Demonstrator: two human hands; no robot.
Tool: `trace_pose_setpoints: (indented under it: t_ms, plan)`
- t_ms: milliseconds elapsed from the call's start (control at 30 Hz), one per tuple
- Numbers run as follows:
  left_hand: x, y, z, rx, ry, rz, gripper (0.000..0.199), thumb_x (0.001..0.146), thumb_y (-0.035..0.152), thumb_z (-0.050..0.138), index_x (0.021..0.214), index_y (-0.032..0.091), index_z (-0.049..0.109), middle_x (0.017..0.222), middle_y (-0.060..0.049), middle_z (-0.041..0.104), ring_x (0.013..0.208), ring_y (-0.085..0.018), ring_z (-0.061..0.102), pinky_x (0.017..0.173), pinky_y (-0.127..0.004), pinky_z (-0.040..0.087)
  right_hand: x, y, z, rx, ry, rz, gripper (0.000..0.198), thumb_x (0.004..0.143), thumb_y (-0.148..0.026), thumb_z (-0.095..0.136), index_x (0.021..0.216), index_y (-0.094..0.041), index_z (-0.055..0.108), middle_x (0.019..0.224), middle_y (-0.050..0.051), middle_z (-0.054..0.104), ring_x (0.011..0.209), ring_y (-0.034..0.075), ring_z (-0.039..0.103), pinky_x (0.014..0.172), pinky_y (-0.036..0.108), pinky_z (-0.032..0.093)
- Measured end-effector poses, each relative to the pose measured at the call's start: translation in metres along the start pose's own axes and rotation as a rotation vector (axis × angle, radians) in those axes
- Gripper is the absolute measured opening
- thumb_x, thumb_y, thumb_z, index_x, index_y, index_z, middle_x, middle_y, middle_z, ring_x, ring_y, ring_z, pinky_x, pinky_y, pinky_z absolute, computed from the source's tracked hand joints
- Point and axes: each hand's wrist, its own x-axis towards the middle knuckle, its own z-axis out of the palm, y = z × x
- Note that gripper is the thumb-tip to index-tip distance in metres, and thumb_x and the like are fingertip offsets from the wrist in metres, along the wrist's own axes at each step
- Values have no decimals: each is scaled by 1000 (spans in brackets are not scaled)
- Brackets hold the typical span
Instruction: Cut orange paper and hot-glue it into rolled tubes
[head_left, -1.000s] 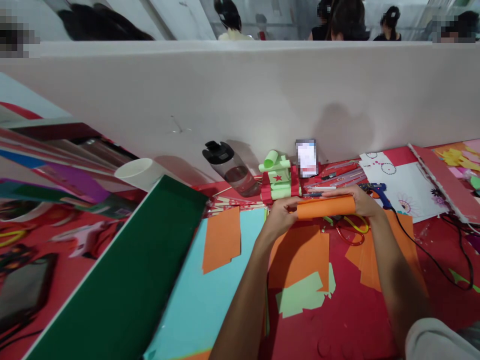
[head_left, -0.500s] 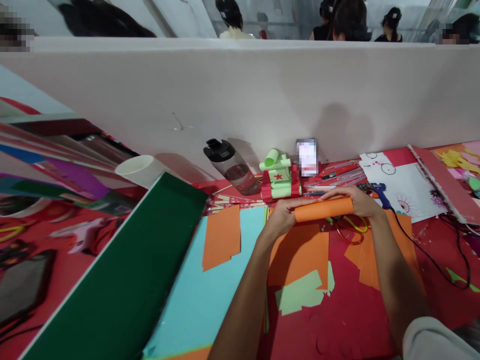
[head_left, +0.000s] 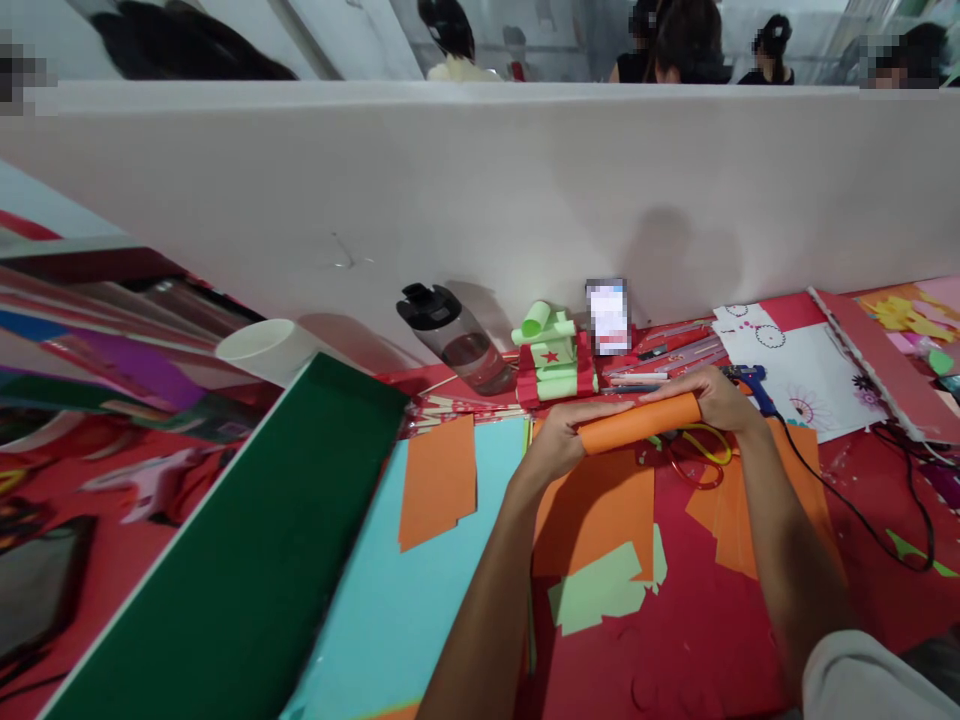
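Note:
An orange paper roll [head_left: 640, 424] is held above the table between my two hands. My left hand [head_left: 561, 436] grips its left end, fingers reaching along the far side. My right hand [head_left: 718, 400] closes on the right end, fingertips on top of it. Below the roll lies an orange sheet [head_left: 600, 515], overlapped by a torn-edged pale green paper scrap [head_left: 604, 588]. Scissors [head_left: 701, 455] with yellow and red handles rest partly behind the roll and my right hand. Beyond it stands a tank-like model [head_left: 556, 358] of green paper rolls with red bands and a star.
A dark green board [head_left: 247, 560] leans at left, beside blue paper [head_left: 375, 610] with an orange piece [head_left: 439, 480] on it. A bottle [head_left: 457, 340], a phone [head_left: 608, 318] and a white cup [head_left: 266, 350] stand along the partition. A blue glue gun [head_left: 754, 385] trails its cord at right.
The roll tilts slightly more, its left end a little lower, and stays in both hands. The whole view has shifted slightly.

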Motion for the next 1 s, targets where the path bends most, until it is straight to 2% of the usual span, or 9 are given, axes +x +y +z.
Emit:
trace_pose_setpoints:
  t_ms: [200, 300, 367, 500, 567, 633, 800, 900, 1000]
  plan:
    - [-1, 1, -2, 3, 22, -1, 28, 82, 35, 74, 102, 19, 86, 96, -12, 83, 106, -29, 77, 98, -38, 60, -2, 4, -4, -46, 35, -44, 35, 77, -37, 82, 109, -24, 84, 83, 6, 82, 98, 30, 78, 88, 40, 63]
    - [-1, 1, -4, 1, 38, 4, 28, 82, 31, 71, 104, 19, 85, 101, -12, 83, 109, -28, 76, 99, -36, 59, -3, 9, -8, -41, 68, -43, 30, 79, -40, 80, 103, -22, 85, 81, 6, 82, 97, 28, 78, 89, 40, 62]
    - [0, 0, -4, -6, 60, 0, 29, 82, 29, 70, 104, 19, 85, 105, -12, 83, 110, -28, 76, 99, -35, 59, -2, 13, -10, -56, 135, -48, 24, 80, -39, 78, 96, -22, 86, 83, 6, 82, 94, 27, 78, 87, 38, 62]
    - [2, -5, -3, -50, 182, -81, 30, 78, 31, 72, 101, 17, 85, 101, -12, 83, 101, -28, 77, 91, -36, 60, 2, 22, -15, -68, 318, -46, 21, 76, -36, 79, 88, -20, 85, 90, 6, 82, 86, 23, 76, 77, 31, 60]
    - [3, -7, -3, -90, 252, -150, 31, 76, 34, 76, 98, 16, 85, 96, -11, 83, 95, -28, 77, 84, -35, 61, 5, 28, -16, -50, 367, 0, 20, 74, -35, 79, 84, -18, 84, 82, 5, 80, 74, 20, 73, 67, 28, 57]
    - [4, -8, -5, -122, 257, -194, 31, 75, 37, 77, 96, 15, 85, 91, -11, 83, 92, -27, 76, 81, -34, 61, 6, 33, -17, -17, 384, 49, 18, 73, -32, 78, 81, -18, 82, 74, 3, 77, 63, 17, 68, 58, 26, 54]
    - [5, -2, -7, -131, 153, -224, 33, 77, 42, 77, 93, 15, 84, 84, -8, 81, 89, -25, 75, 74, -28, 58, 5, 37, -17, 68, 291, 148, 23, 69, -24, 76, 90, -17, 80, 78, 2, 77, 63, 14, 67, 54, 21, 52]
    - [5, 3, -4, -151, 126, -242, 33, 76, 44, 78, 92, 15, 84, 80, -7, 80, 85, -24, 75, 69, -27, 57, 4, 33, -12, 130, 136, 224, 33, 66, -22, 77, 99, -17, 79, 83, 3, 78, 62, 14, 67, 54, 22, 55]
    - [5, 4, 1, -192, 42, -277, 31, 74, 42, 80, 88, 15, 83, 80, -7, 80, 81, -23, 75, 71, -28, 58, 5, 30, -6, 183, -25, 268, 37, 66, -23, 78, 102, -15, 79, 82, 5, 78, 60, 15, 68, 53, 23, 55]
